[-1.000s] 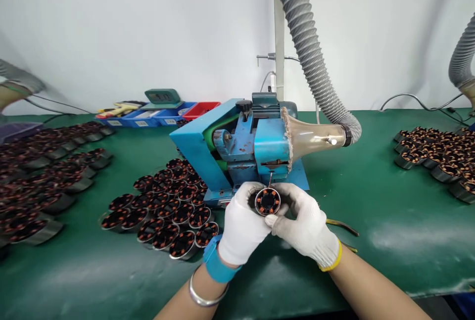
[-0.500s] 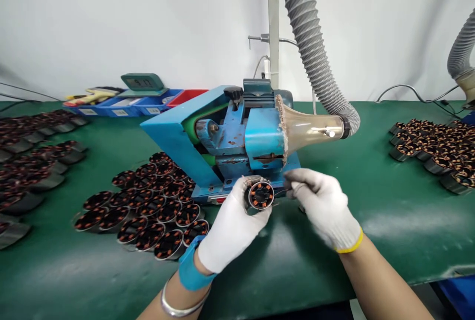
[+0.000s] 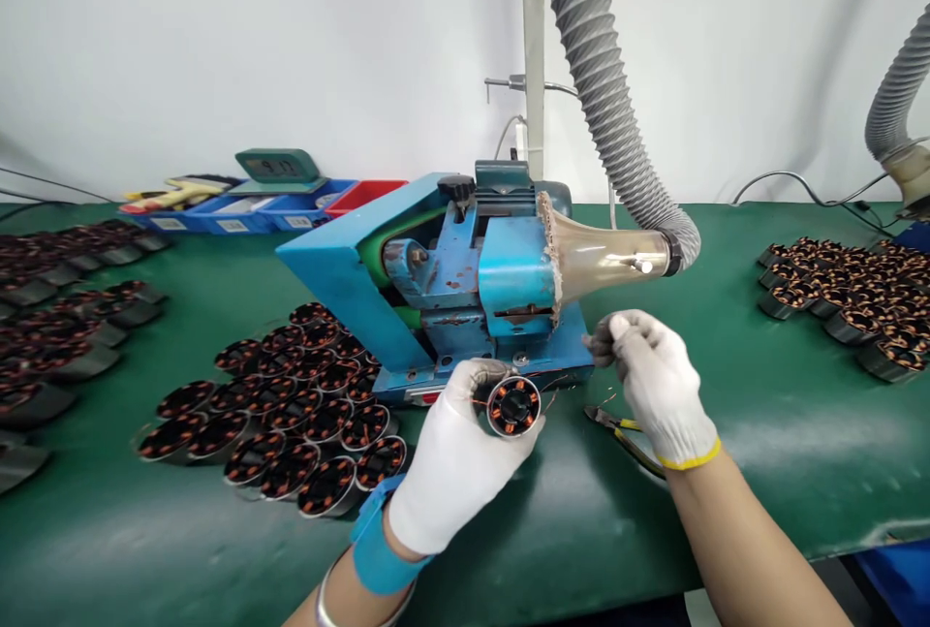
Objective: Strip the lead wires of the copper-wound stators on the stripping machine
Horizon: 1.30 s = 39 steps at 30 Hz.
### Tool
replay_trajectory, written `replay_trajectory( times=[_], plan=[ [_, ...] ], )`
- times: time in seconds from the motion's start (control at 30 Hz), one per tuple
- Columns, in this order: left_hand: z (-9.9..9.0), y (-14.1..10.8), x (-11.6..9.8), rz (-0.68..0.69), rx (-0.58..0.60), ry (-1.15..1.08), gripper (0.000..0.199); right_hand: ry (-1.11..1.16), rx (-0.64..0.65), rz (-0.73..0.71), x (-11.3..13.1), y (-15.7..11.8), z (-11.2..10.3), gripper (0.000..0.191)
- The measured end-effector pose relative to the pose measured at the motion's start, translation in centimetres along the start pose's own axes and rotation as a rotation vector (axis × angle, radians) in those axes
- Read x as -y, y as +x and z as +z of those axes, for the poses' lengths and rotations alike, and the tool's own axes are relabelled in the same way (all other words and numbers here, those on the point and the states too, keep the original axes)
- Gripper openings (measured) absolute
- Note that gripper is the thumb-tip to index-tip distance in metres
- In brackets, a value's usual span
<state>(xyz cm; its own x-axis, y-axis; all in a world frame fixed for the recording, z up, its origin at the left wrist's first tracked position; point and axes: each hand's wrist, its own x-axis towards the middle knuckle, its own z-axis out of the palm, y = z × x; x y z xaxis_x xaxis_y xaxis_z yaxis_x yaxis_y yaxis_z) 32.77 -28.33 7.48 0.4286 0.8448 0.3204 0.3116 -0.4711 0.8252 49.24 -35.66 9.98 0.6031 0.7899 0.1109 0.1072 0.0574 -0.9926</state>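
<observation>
My left hand [image 3: 465,462], in a white glove, is wrapped round a ring-shaped wound stator [image 3: 514,407], its open face toward me. Thin copper wires stick out from its sides. To the right, my gloved right hand [image 3: 650,380] has its fingertips pinched together beside the blue machine's base; whatever they hold is too small to make out. Pliers with yellow and black handles [image 3: 626,438] lie on the green table just below my right hand. The blue machine [image 3: 450,283] stands directly behind the stator.
Many stators [image 3: 291,409] stand left of the machine, with further groups at far left [image 3: 65,327] and far right [image 3: 864,297]. A clear funnel [image 3: 610,249] joins a grey hose [image 3: 603,84]. Blue bins [image 3: 236,212], a red bin [image 3: 363,198] and a clock [image 3: 277,165] are behind.
My right hand has moved right and slightly up, away from the stator, uncovering the pliers. My left hand and the stator have shifted slightly down.
</observation>
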Motion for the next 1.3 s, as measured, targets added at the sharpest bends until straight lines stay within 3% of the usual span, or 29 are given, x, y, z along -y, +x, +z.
replay_trajectory(
  times=[0.03,0.17,0.2,0.3,0.33,0.37,0.43,0.47,0.53,0.7,0.93,1.3],
  plan=[
    [0.0,-0.1,0.0,0.005,0.000,0.001,0.037,0.005,-0.006,-0.013,0.0,0.0,0.0,0.027],
    [0.2,-0.4,0.1,0.027,0.059,0.004,0.033,-0.118,0.230,0.022,-0.3,-0.1,0.6,0.021],
    [0.3,-0.5,0.1,0.031,0.062,0.004,0.033,-0.085,0.198,0.032,-0.5,0.0,0.6,0.024],
    [0.8,-0.4,0.1,0.011,-0.008,-0.020,0.036,0.123,-0.122,-0.027,-0.8,0.7,-0.2,0.031],
    [1.0,-0.3,0.1,-0.015,-0.046,-0.040,0.038,0.139,-0.161,-0.035,-0.8,0.8,-0.4,0.031],
    [1.2,-0.2,0.1,-0.047,-0.074,-0.067,0.040,0.095,-0.120,-0.010,-0.8,0.8,-0.4,0.029],
    [1.7,0.0,0.0,-0.102,-0.109,-0.153,0.044,-0.073,0.102,0.074,-0.5,0.1,0.2,0.027],
    [1.9,0.0,0.1,-0.115,-0.100,-0.207,0.047,-0.134,0.204,0.099,-0.4,-0.3,0.9,0.036],
    [2.2,-0.1,0.2,-0.110,-0.048,-0.317,0.054,-0.164,0.280,0.135,-0.2,-1.2,2.2,0.052],
    [2.2,0.1,0.3,-0.119,0.064,-0.468,0.057,-0.033,0.253,0.070,-1.2,-1.2,3.6,0.046],
    [1.8,2.1,-0.8,-0.127,-0.045,-0.498,0.054,0.088,0.194,-0.066,-1.9,0.2,4.1,0.041],
    [0.4,3.7,-1.3,-0.113,0.017,-0.373,0.048,0.146,0.156,-0.025,-0.9,0.6,4.9,0.033]
  ],
)
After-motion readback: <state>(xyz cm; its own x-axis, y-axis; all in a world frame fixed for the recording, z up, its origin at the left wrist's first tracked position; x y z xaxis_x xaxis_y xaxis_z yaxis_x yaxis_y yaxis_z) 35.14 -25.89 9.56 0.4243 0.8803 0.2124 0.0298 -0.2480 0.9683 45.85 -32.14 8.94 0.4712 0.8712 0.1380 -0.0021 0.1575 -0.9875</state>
